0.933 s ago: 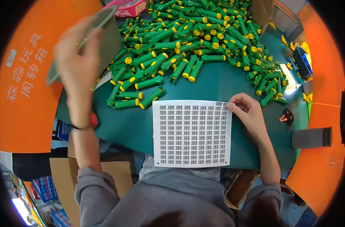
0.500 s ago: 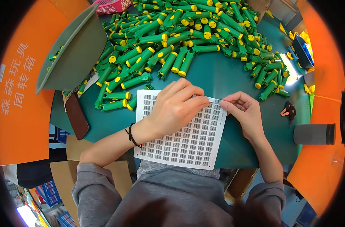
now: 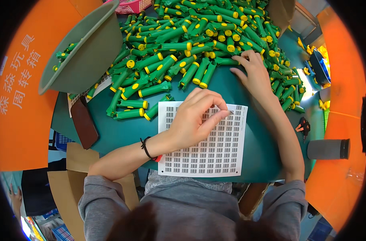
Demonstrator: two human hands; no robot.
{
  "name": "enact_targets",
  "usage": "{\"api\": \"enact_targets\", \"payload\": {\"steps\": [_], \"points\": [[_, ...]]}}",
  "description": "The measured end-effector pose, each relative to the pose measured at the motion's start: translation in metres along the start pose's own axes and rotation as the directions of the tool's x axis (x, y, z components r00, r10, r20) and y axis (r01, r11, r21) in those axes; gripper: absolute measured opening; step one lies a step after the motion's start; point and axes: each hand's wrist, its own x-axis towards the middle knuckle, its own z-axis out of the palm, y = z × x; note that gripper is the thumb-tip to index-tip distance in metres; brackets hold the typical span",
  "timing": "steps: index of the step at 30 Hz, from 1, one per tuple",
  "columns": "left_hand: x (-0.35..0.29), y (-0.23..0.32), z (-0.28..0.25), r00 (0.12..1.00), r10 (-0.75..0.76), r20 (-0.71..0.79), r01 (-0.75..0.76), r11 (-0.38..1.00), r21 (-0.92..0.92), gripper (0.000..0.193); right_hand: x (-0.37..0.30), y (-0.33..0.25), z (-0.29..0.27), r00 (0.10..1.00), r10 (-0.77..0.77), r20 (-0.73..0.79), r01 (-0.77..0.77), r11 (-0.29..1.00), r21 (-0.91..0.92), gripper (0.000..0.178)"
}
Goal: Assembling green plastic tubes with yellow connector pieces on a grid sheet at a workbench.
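A white sheet of small printed grey labels (image 3: 199, 164) lies on the table in front of me. Over its upper part is my left hand (image 3: 201, 116), thumb and forefinger pinched on what looks like one small label (image 3: 231, 113) near the top right corner. My right hand (image 3: 255, 76) is stretched out to the heap, thumb and fingers apart. Its fingertips are by the yellow end of a green plastic tube (image 3: 226, 61); whether they touch it I cannot tell. The heap holds many like green tubes with yellow caps (image 3: 207, 76).
A grey-green basin (image 3: 84, 52) leans at the left. Below it lies a dark brown phone case (image 3: 84, 124). At the right are black-and-orange snips (image 3: 303, 127) and a grey cup (image 3: 328, 149). A pink basket (image 3: 132, 6) stands at the back; orange boxes (image 3: 24, 132) flank the table.
My right hand has let go of the sheet's top right corner and moved up to the tubes. My left hand stays pinched over the sheet. The view has shifted slightly.
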Motion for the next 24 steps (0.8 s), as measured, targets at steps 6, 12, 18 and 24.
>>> {"api": "enact_targets", "payload": {"steps": [6, 12, 18, 24], "points": [[0.017, 0.003, -0.025, 0.989, -0.114, -0.089, 0.095, 0.977, -0.193, 0.010, -0.018, 0.003, 0.001, 0.994, -0.103, -0.026, 0.105, 0.993, 0.060, 0.031], [0.020, 0.019, -0.043, 0.988, -0.139, 0.065, 0.150, 0.967, -0.208, 0.007, -0.071, -0.063, -0.056, 0.853, 0.433, 0.290, -0.441, 0.303, 0.845, 0.031], [0.017, 0.031, -0.036, 0.984, -0.095, 0.153, 0.128, 0.966, -0.223, 0.009, -0.097, -0.089, -0.057, 0.924, 0.254, 0.284, -0.342, 0.222, 0.913, 0.039], [0.013, 0.035, -0.036, 0.916, -0.270, 0.296, 0.335, 0.921, -0.198, 0.007, -0.105, -0.087, -0.056, 0.916, 0.183, 0.357, -0.388, 0.176, 0.905, 0.039]]}}
